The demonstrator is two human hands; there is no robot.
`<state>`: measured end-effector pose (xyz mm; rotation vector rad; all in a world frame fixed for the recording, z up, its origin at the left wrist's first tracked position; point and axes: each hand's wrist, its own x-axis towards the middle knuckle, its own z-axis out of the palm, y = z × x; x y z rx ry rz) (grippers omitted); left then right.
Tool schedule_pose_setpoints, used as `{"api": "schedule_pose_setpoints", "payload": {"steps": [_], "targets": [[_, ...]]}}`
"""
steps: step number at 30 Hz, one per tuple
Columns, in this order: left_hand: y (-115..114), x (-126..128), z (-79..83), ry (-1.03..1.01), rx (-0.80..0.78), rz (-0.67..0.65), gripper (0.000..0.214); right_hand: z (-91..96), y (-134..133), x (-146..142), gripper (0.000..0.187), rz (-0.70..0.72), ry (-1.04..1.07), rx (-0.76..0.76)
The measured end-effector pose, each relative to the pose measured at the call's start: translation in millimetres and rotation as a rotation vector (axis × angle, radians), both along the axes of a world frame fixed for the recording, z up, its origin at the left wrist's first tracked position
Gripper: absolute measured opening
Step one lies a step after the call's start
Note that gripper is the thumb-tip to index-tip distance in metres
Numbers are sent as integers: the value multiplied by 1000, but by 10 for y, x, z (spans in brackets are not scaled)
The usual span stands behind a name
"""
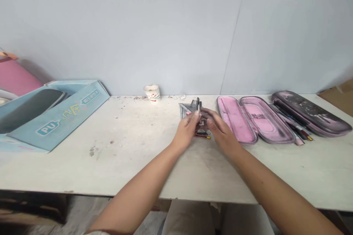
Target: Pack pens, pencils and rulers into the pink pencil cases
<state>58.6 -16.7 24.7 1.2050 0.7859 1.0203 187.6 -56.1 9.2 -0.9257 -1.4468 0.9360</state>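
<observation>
"What did the head camera show at the hands?"

"A left hand [186, 132] and a right hand [222, 132] were close together over a small cluster of things on a scuffed, chalky white tabletop [110, 165]."

"What was in that cluster?"

"A grey triangular plastic set square [184, 109] with angular edges, a dark pen [198, 103] standing up just behind the hands, and a slim red-and-yellow pencil [203, 136] lying on the table beneath them."

"And the grip?"

"The fingers [196, 116] of the left hand curled toward the right hand, with only a narrow gap between the hands. The set square sat right at the left fingertips, but the hands hid too much to tell whether either one was clamped on it."

"What lay around them?"

"Just beside the right hand was an open zip pencil case [255, 119] with a soft pink lining and a grey rim. Beyond it were loose pens [293, 126] and a glossy dark case [311, 112]. To the left were a pale blue cardboard box [59, 117] and a small paper cup [152, 93]."
</observation>
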Motion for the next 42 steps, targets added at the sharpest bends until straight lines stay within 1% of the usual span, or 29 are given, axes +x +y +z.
{"api": "schedule_pose_setpoints", "payload": {"steps": [2,6,9,14,17,21,26,29,31,36,42], "targets": [[51,-61,10,-106,-102,-46,32,-28,-12,-50,46,66,16,-40],[127,-172,70,-333,-176,-103,24,-87,-33,-150,46,151,0,-78],[128,-194,113,-461,-194,-75,28,-126,-37,-192,47,168,-60,-68],[101,-201,142,-558,-243,-44,25,-153,-44,-208,43,233,-62,-78],[106,-211,142,-611,-286,-29,28,-164,-48,-207,44,241,-66,-78],[126,-212,124,-634,-309,-21,30,-187,-42,-200,47,239,-55,-123],[126,-205,112,-622,-287,-25,28,-213,-13,-210,46,313,194,-257],[120,-201,107,-616,-284,-36,28,-208,-5,-217,46,331,277,-319],[118,-198,105,-621,-284,-35,27,-194,-11,-218,47,329,285,-327],[111,-191,110,-630,-303,-9,30,-161,-31,-213,52,301,217,-322],[94,-188,128,-639,-315,35,31,-172,-20,-212,50,307,225,-311]]}}
